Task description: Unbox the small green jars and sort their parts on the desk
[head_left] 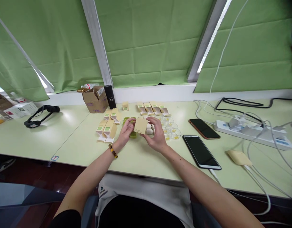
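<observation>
Both my hands hold one small tan cardboard box (140,125) above the pale green table (136,155). My left hand (125,134), with a bead bracelet at the wrist, pinches the box's left edge. My right hand (156,134) grips its right side with fingers curled round it. Just behind the box lie small white pieces (149,130) and a green item (133,134). Left of my hands sits a pile of folded tan and green boxes (107,129). To the right stand several clear plastic trays (171,129).
A row of small boxes (152,108) lies further back, beside a brown carton (95,99) and a black cylinder (110,96). Two phones (201,151) (204,128) lie on the right, then a power strip (252,133) with cables. A black headset (41,115) rests at the left.
</observation>
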The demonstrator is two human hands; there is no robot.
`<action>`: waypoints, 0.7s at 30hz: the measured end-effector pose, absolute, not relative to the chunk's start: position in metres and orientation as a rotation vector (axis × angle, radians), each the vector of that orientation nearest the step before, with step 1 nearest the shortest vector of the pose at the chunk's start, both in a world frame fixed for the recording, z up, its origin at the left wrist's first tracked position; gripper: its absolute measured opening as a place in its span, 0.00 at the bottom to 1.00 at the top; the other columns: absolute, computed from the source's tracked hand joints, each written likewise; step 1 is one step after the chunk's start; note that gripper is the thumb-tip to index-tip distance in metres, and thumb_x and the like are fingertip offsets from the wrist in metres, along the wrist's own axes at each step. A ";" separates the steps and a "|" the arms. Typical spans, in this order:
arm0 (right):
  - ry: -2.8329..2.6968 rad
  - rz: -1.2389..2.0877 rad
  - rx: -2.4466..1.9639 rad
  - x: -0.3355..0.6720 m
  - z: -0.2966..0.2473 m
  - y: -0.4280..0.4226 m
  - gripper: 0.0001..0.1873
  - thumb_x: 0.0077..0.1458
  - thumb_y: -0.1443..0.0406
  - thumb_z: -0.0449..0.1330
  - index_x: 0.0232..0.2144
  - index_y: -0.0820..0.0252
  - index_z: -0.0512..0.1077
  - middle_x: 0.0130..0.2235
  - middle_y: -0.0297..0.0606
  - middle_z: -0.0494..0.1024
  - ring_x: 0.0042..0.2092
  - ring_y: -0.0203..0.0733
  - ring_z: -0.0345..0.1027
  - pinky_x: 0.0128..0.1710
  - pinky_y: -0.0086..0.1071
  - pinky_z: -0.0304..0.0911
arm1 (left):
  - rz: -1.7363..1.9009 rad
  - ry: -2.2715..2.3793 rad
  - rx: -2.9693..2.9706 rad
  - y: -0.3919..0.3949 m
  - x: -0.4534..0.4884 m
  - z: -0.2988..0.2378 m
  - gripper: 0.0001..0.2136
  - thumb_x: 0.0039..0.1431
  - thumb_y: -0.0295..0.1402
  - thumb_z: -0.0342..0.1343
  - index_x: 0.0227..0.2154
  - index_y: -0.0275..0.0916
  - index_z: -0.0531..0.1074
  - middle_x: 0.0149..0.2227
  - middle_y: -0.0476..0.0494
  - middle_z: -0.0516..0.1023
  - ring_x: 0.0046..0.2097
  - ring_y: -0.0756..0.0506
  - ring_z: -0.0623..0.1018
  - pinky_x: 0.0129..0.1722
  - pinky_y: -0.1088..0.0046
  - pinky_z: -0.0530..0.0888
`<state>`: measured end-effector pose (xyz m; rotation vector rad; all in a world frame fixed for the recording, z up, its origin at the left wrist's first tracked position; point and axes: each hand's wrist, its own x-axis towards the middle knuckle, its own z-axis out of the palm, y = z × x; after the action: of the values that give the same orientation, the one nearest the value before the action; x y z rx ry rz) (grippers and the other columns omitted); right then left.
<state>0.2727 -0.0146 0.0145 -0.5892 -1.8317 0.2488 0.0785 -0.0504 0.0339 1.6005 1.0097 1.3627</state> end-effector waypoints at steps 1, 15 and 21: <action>-1.850 0.164 -0.592 0.274 0.014 -0.013 0.35 0.58 0.62 0.64 0.65 0.51 0.60 0.61 0.51 0.68 0.64 0.61 0.63 0.62 0.59 0.65 | 1.388 1.029 1.658 -0.051 0.078 0.033 0.30 0.66 0.62 0.48 0.59 0.44 0.61 0.55 0.34 0.76 0.54 0.39 0.79 0.51 0.62 0.76; -1.867 0.044 -0.400 0.271 0.013 -0.016 0.41 0.63 0.67 0.61 0.72 0.47 0.50 0.64 0.53 0.61 0.66 0.62 0.59 0.54 0.61 0.75 | 1.498 0.808 1.358 -0.046 0.082 0.025 0.33 0.53 0.49 0.73 0.56 0.38 0.70 0.53 0.37 0.78 0.54 0.42 0.79 0.52 0.68 0.76; -1.671 0.130 -0.381 0.271 0.016 -0.019 0.31 0.63 0.67 0.60 0.66 0.49 0.61 0.57 0.51 0.69 0.58 0.59 0.66 0.45 0.53 0.79 | 1.506 0.714 1.330 -0.044 0.074 0.022 0.32 0.53 0.44 0.74 0.57 0.41 0.69 0.56 0.38 0.77 0.56 0.42 0.79 0.56 0.65 0.77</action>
<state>0.2706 -0.0186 0.0156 -0.3813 -1.6707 0.1295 0.0745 -0.0435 0.0219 1.3298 0.7135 1.5061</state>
